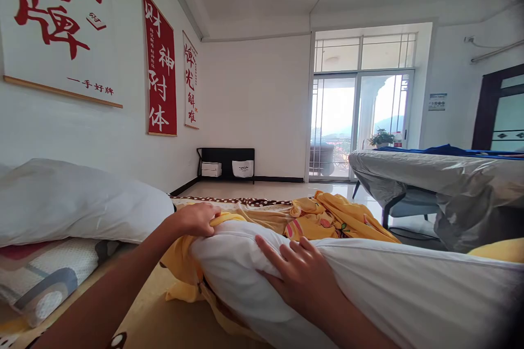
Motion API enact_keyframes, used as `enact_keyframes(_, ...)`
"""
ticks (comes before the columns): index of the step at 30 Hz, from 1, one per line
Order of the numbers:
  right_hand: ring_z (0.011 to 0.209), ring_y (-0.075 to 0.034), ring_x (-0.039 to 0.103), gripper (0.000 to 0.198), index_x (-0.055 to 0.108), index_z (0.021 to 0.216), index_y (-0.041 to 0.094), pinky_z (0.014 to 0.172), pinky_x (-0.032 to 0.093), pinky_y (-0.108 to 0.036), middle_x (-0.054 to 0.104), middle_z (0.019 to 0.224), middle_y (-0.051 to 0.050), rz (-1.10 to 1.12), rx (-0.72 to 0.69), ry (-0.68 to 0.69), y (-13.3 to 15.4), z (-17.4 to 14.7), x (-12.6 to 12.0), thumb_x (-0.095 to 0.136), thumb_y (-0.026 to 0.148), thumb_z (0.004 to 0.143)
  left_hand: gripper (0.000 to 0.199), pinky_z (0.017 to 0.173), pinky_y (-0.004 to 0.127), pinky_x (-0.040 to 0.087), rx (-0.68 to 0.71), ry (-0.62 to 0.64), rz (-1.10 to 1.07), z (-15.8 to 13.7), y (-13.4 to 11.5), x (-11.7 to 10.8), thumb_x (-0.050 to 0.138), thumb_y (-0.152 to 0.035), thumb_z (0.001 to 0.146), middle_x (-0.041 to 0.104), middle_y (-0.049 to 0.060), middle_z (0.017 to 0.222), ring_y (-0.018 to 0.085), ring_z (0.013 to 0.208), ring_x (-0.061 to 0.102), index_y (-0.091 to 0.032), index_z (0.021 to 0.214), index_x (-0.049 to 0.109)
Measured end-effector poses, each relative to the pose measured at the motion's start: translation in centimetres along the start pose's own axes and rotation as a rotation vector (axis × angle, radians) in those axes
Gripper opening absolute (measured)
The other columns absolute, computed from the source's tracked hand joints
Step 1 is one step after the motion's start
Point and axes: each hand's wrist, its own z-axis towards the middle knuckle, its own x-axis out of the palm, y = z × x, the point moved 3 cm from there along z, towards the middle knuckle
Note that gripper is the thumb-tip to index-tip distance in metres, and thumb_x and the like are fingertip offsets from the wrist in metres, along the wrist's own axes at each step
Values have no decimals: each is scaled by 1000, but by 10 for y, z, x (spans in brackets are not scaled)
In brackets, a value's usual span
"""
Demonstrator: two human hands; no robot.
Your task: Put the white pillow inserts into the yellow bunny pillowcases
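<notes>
A long, puffy white cushion-like piece [393, 278] stretches from the middle toward the right edge; I cannot tell whether it is a pillow or bedding. Yellow printed fabric [182, 267] wraps around its left end. My left hand [199, 219] is at that end's upper corner, its fingers closed on the yellow fabric's edge. Flat against the white surface lies my right hand [301, 272], index finger stretched out and the other fingers slightly bent. More of the yellow cloth [339, 215], with a fruit-like print, lies bunched behind the white piece.
A white pillow [82, 196] rests at the left on a patterned cushion [53, 272], beside the wall. At the right stands a table under a plastic cover [393, 166], with a chair [409, 204] below. A low black rack [225, 155] is against the far wall.
</notes>
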Motion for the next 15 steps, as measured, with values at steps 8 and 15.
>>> enact_keyframes(8, 63, -18, 60, 52, 55, 127, 23, 71, 37, -35, 67, 71, 0, 59, -73, 35, 0, 3, 6, 65, 45, 80, 20, 69, 33, 43, -212, -321, 194, 14, -14, 11, 43, -17, 82, 68, 14, 91, 26, 85, 65, -15, 95, 59)
enact_keyframes(15, 68, -19, 63, 43, 56, 126, 24, 70, 37, -35, 71, 75, -2, 141, -68, 218, -1, 29, 26, 56, 43, 87, 15, 63, 28, 38, -80, -493, 50, 29, -63, -11, 44, -20, 83, 69, 5, 81, 21, 76, 64, -20, 88, 59)
